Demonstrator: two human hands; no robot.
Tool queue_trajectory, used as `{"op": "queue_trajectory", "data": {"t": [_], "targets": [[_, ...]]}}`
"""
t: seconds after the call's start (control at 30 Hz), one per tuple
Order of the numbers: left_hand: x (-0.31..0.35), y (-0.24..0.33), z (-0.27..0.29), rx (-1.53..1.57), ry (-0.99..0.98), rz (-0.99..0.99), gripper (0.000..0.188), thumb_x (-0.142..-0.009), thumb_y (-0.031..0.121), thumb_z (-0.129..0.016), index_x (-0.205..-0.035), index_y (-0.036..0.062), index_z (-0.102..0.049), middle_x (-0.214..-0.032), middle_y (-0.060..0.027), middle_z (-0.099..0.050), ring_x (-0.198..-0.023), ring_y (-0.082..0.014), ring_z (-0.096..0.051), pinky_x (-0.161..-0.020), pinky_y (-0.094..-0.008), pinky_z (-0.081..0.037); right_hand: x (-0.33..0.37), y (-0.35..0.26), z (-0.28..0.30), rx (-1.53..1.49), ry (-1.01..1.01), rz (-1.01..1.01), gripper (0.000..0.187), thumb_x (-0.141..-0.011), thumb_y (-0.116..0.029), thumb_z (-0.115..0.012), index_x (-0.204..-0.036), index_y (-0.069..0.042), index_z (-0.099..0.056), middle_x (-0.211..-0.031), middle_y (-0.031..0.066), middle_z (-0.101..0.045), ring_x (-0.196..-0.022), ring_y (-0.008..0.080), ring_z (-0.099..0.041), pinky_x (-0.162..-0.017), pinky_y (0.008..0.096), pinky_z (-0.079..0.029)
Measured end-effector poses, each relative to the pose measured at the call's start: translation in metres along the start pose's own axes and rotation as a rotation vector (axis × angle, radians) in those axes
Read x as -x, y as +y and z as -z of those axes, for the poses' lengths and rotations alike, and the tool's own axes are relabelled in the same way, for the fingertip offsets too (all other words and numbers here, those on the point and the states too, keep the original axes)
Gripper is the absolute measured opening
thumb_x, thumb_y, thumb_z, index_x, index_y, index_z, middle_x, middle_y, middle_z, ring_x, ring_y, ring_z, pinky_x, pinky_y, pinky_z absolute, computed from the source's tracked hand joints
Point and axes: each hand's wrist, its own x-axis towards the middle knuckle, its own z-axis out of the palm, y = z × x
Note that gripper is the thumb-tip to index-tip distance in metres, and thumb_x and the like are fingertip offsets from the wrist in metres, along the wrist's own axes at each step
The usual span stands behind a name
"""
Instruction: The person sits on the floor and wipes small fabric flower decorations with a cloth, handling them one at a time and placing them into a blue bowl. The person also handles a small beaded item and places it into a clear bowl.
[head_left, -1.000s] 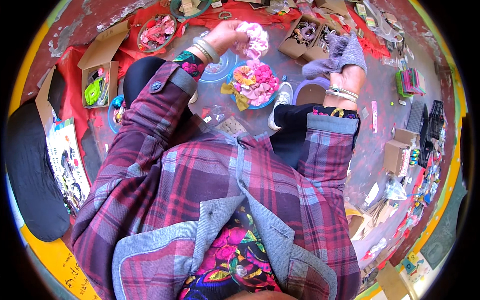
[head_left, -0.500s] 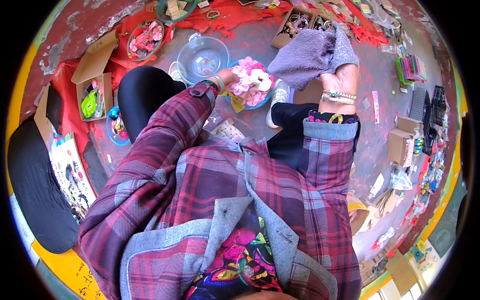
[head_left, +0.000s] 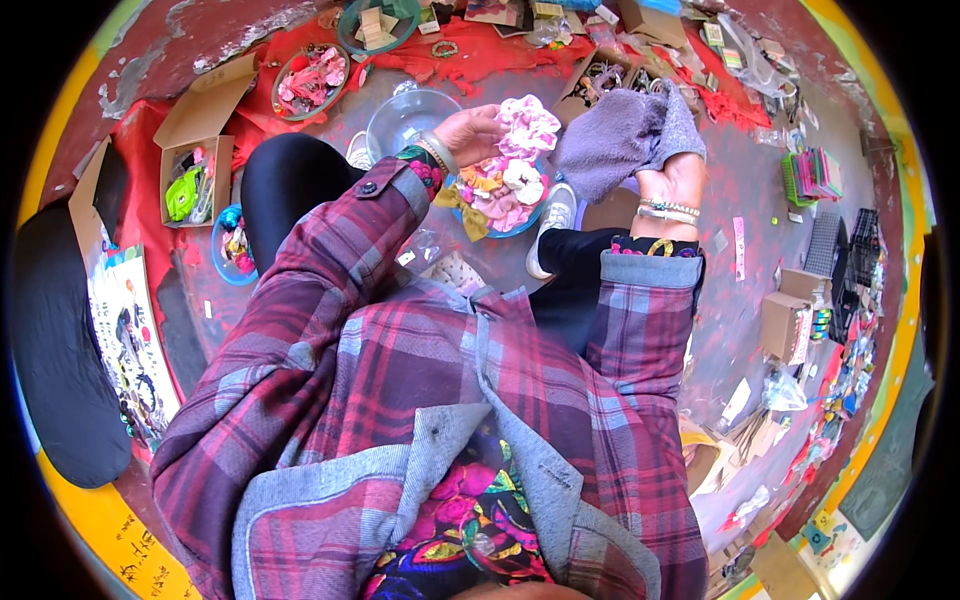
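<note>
A pale pink scrunchie is pinched in the fingers of my left hand, held just above a blue-rimmed bowl. More scrunchies fill that bowl, among them a white one, pink ones and mustard-coloured ones. My right hand grips a fuzzy grey-purple cloth, which spreads out to the left of the wrist. Folds of the cloth hide most of the right fingers. Behind my left hand stands a clear plastic bowl.
At the left is an open cardboard box with a green item, near a small blue basin. A bowl of pink accessories sits farther back. Beyond the cloth is a box of hair ties. Green and pink baskets stand at the right.
My left hand has risen from the bowl and moved slightly right, bringing up the pale pink scrunchie. My right hand still holds the cloth, with little movement.
</note>
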Motion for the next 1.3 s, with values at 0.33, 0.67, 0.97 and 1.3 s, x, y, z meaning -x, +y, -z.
{"op": "queue_trajectory", "data": {"t": [0.33,0.67,0.97,1.3], "targets": [[0.032,0.041,-0.074,0.058,-0.142,-0.239,0.05,-0.08,0.008,-0.056,-0.125,0.0017,-0.036,-0.124,-0.0158,-0.044,-0.111,-0.0249,-0.048,-0.096,-0.0395,-0.037,0.009,0.002,-0.006,-0.003,-0.017,-0.047,0.02,-0.085,-0.021,-0.055,-0.093,-0.004,-0.06,-0.086,0.0098,-0.064,-0.077,0.0216,-0.062,-0.068,0.0328,-0.052],[0.092,0.077,-0.134,-1.619,0.141,-1.301,0.035,-0.06,-0.01,-0.058,-0.092,0.0059,-0.062,-0.096,-0.0067,-0.054,-0.098,-0.0246,-0.05,-0.086,-0.0334,-0.038,0.011,0.006,-0.012,0.011,-0.095,-0.09,0.019,-0.086,-0.023,-0.055,-0.096,-0.008,-0.061,-0.09,0.0052,-0.063,-0.082,0.0182,-0.06,-0.073,0.0323,-0.05],[0.096,0.065,-0.144,-1.607,0.251,-1.654,0.035,-0.057,-0.011,-0.059,-0.085,0.0102,-0.055,-0.089,-0.0042,-0.056,-0.093,-0.0273,-0.052,-0.079,-0.0349,-0.043,0.009,0.01,-0.013,0.0,-0.124,-0.092,0.02,-0.087,-0.02,-0.053,-0.1,-0.007,-0.06,-0.091,0.0054,-0.063,-0.082,0.0181,-0.061,-0.074,0.0308,-0.049],[0.094,0.066,-0.135,-1.694,0.349,-1.579,0.035,-0.059,-0.012,-0.058,-0.087,0.0075,-0.05,-0.089,-0.0078,-0.057,-0.09,-0.0293,-0.052,-0.079,-0.0369,-0.042,0.012,0.015,-0.018,0.153,-0.231,-0.037,0.027,-0.089,-0.02,-0.049,-0.113,-0.007,-0.054,-0.087,0.0045,-0.062,-0.076,0.0141,-0.059,-0.065,0.0263,-0.048]]}}
